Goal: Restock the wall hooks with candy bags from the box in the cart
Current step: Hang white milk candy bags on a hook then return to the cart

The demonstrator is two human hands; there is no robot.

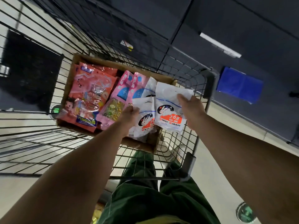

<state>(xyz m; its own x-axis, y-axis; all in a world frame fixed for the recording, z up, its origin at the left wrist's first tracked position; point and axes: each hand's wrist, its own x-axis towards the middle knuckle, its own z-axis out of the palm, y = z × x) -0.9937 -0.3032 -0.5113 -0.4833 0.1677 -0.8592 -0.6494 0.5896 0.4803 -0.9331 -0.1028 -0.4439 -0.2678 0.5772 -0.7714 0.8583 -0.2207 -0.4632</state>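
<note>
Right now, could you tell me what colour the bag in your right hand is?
White with an orange band, seen in the head view: bag, right hand.

open brown cardboard box (74,67) in wire cart (208,81) | red printed candy bags (90,94) left, flat | pink candy bags (119,97) middle | white plastic White Rabbit candy bags (168,113) right, one lifted, tilted

Counts, head view:
- White rabbit-print candy bags: three visible – one (169,109) at right, one (144,117) at left, one (149,88) partly hidden behind.
- Pink candy bags: two, side by side (120,94), (137,84).
- Red candy bags (90,92): stack, at least two; exact number unclear.
- Cardboard box (77,67): one.
- Wire cart (191,75): one.
- Hands: two – left hand (130,113), right hand (190,105).
- Blue sheet on floor (239,84): one.
</note>
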